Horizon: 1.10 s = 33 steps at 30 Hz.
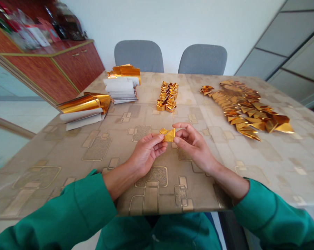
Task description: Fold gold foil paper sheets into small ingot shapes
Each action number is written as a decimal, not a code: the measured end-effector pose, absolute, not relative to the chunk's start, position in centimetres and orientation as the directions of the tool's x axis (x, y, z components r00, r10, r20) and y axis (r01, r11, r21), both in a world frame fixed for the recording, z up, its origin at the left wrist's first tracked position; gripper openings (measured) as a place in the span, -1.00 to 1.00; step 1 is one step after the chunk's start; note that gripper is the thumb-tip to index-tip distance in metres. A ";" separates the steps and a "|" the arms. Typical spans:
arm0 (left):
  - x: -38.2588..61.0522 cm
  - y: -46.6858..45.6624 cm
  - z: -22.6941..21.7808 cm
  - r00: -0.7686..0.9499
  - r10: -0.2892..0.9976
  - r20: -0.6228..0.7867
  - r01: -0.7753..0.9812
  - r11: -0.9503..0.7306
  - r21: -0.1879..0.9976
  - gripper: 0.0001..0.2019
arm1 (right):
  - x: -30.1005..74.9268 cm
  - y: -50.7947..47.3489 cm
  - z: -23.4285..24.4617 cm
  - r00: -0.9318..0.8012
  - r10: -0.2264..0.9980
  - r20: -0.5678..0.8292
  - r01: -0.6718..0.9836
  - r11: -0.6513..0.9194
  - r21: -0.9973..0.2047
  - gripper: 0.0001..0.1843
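Between my hands, above the near middle of the table, is a small folded piece of gold foil paper [168,135] with a slanting crease line. My left hand [149,151] pinches its left end between thumb and fingers. At its right end my right hand [193,144] has its thumb and a finger against the edge, with the index finger raised over the top corner. Beyond my hands stand two short rows of folded gold foil pieces [167,96], nested one behind another. Over to the right lies a wide spread of folded gold pieces [247,111].
At the left of the patterned tablecloth [198,194] lie a curled stack of gold-and-white sheets [85,109] and another stack [121,86] behind it. Two grey chairs [138,55] stand at the far edge. A red-brown cabinet [49,69] is at the left.
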<state>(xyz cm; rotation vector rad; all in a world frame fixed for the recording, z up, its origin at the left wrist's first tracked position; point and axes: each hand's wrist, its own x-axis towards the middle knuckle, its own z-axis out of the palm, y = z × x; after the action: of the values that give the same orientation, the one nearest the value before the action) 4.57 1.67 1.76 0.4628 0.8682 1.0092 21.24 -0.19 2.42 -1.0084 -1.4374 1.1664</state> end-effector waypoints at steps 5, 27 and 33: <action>4.6 1.5 1.6 0.279 0.882 -0.380 -0.534 0.472 0.702 -0.92 | 21.3 0.0 1.9 -0.127 0.924 0.361 0.243 0.382 -0.892 -0.68; 4.6 1.5 1.3 0.290 0.908 -0.304 -0.538 0.417 0.732 -0.79 | 22.3 0.7 1.3 -0.119 0.893 0.435 0.377 0.446 -0.812 -0.80; 4.7 1.6 1.2 0.241 0.928 -0.283 -0.526 0.370 0.765 -0.73 | 22.5 0.7 1.4 -0.142 0.889 0.434 0.422 0.451 -0.786 -0.74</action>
<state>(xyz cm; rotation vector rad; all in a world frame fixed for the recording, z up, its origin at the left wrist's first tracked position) 4.66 1.65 1.25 0.5938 0.8144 1.0785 22.46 0.71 1.39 -1.1285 -1.7497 0.6154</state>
